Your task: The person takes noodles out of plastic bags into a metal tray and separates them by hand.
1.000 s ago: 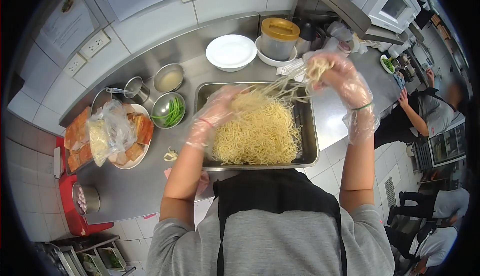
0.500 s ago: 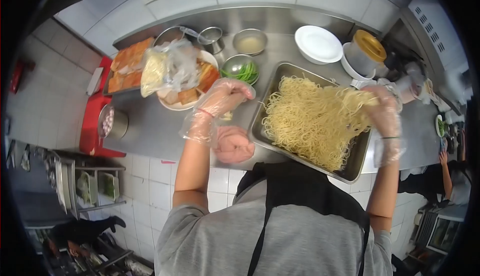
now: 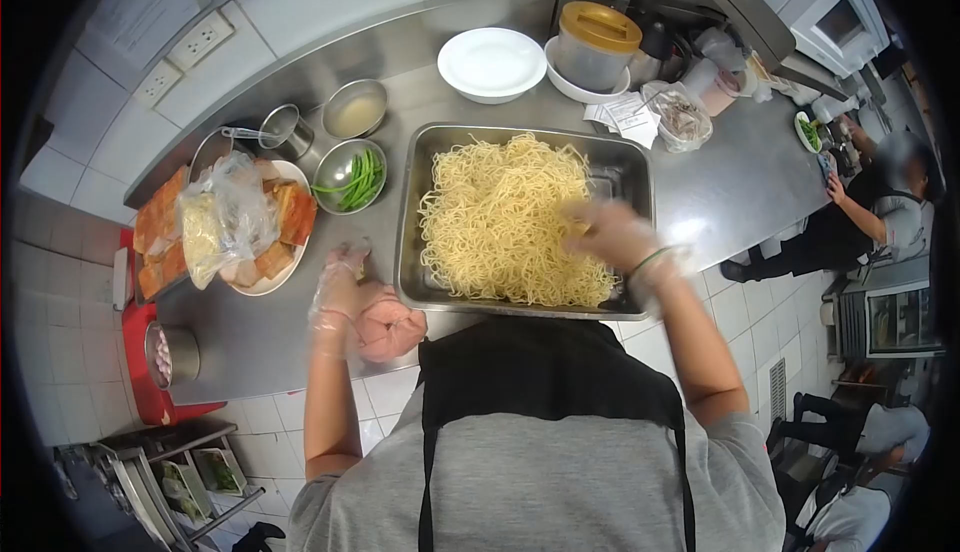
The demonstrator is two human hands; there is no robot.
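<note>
I see noodles (image 3: 490,217) in the tray (image 3: 612,174), frame centre. My right hand (image 3: 612,237) is blurred at their right side; can't tell its grip. Left hand (image 3: 340,287), lower left of centre, is by the pink cloth (image 3: 394,326); grip also unclear.

Stainless-steel counter (image 3: 245,340) carries a rectangular steel pan (image 3: 620,184), with pink cloth (image 3: 390,328) near the front edge, two steel bowls (image 3: 334,164) left of the pan, and white dish (image 3: 492,62) and white bowl (image 3: 574,90) behind.
</note>
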